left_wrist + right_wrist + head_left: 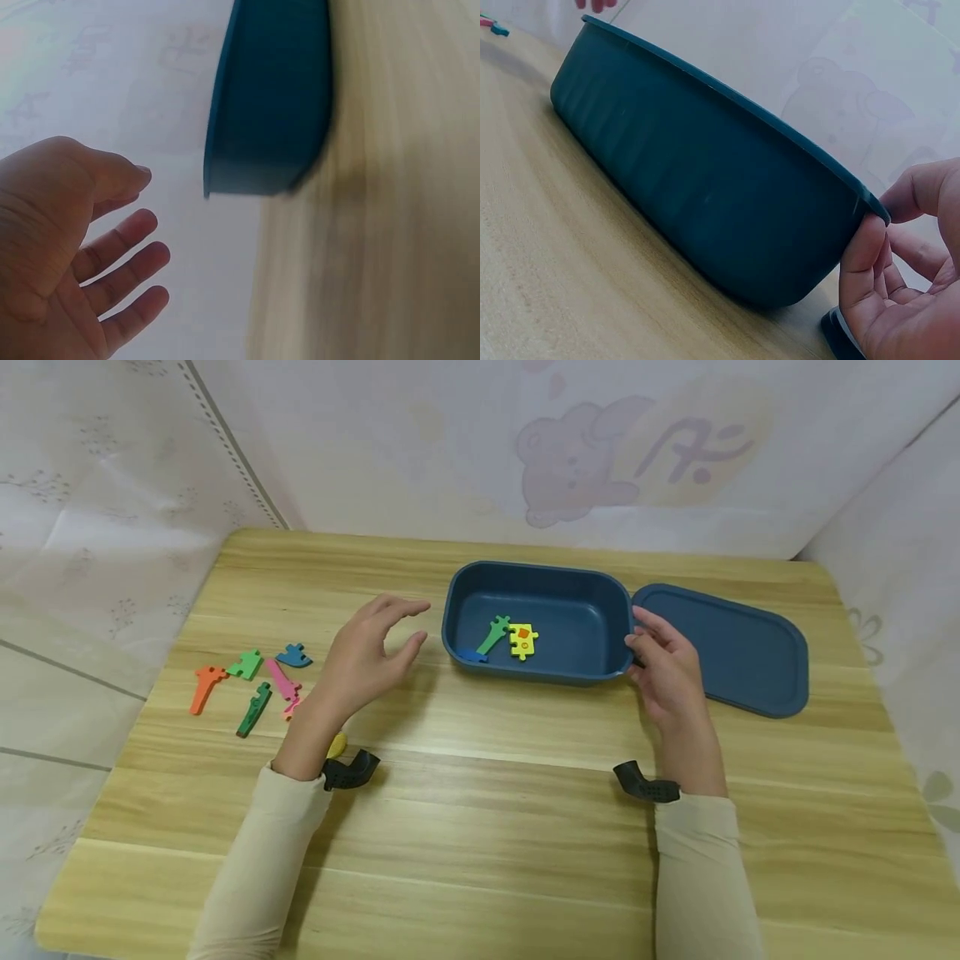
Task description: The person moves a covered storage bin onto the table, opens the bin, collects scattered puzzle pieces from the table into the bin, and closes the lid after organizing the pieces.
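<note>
A dark blue box (555,672) without its lid stands near the back of the table. Inside it, toward the left, lie a green puzzle piece (496,631), a yellow puzzle piece (523,642) with orange marks and a blue puzzle piece (472,655). My right hand (667,664) pinches the rim at the box's right end; the right wrist view shows thumb and finger on either side of that rim (874,204). Just left of the box, my left hand (371,647) hovers with thumb and fingers spread apart, holding nothing. In the left wrist view it is apart from the box wall (274,97).
Blue lid (757,652) lies flat right of the box, partly behind my right hand. Several loose puzzle pieces lie at the left: orange (204,687), light green (246,665), blue (295,656), pink (282,680), dark green (255,709). A yellow piece (337,744) is partly hidden by my left wrist.
</note>
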The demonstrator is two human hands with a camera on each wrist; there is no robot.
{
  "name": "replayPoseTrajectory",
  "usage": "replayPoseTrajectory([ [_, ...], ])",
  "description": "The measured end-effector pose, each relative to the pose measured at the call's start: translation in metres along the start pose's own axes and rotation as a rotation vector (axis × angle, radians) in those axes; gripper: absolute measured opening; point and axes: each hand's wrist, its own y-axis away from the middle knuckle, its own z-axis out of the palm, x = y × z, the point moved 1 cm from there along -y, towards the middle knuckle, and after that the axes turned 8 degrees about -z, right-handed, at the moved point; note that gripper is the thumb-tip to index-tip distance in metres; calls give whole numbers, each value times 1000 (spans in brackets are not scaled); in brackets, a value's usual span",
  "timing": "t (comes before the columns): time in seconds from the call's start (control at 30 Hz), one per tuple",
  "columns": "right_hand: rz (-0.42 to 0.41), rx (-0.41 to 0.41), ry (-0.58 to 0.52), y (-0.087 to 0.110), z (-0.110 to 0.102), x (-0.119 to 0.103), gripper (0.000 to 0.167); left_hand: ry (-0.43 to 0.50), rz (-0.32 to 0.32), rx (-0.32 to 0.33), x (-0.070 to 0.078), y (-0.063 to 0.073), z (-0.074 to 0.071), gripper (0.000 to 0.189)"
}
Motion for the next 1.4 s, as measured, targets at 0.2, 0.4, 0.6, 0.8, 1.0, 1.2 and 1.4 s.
replayPoseTrajectory([
  [0.2, 4, 8, 1, 0, -3, 1, 53, -21, -43, 16, -16, 9, -7, 38],
  [0.4, 9, 1, 8, -1, -4, 2, 53, -30, -68, 65, -35, 19, -17, 35],
  [0.6, 0, -5, -1, -3, -3, 4, 54, -73, -103, 57, -51, 27, -27, 37],
  [0.8, 3, -6, -4, -2, -4, 4, 54, -105, -133, 49, -64, 35, -28, 38],
  [1.0, -8, -18, -20, -2, -4, 6, 55, -134, -156, 79, -78, 40, -33, 39],
  [1.2, -6, -14, -15, -2, -5, 6, 55, -119, -210, 53, -88, 44, -43, 41],
  [1.4, -5, -18, -32, -3, -6, 7, 56, -170, -263, 75, -97, 49, -49, 42],
])
